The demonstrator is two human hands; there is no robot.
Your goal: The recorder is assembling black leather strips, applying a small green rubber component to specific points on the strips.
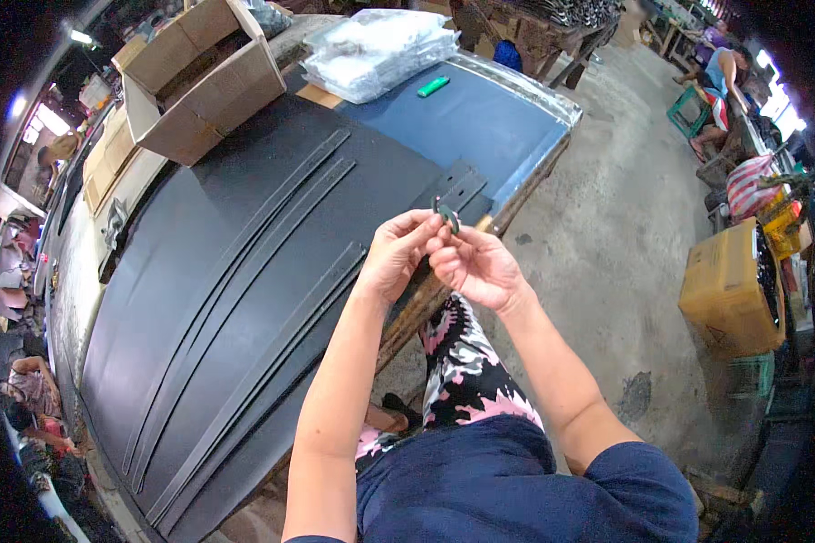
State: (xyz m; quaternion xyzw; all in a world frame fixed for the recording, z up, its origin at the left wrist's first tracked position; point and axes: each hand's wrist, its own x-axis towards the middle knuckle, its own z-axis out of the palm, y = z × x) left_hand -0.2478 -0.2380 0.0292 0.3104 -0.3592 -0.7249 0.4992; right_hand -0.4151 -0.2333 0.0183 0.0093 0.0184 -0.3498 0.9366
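Observation:
Near the table's right edge, my left hand [395, 255] and my right hand [482, 269] meet, fingertips nearly together. Between them is a small dark curved piece [448, 217], which both hands pinch; its exact kind is too small to make out. Just beyond the hands lies a short black strip with holes [462, 187]. Left of my left arm, long narrow black strips [244, 237] run lengthwise over a black sheet [177, 271] that covers the table.
An open cardboard box [199, 100] stands at the far left of the table. A stack of clear plastic bags [376, 54] and a small green object [433, 87] lie on the blue surface [480, 118]. Another carton [729, 290] is on the floor at right. People sit farther off.

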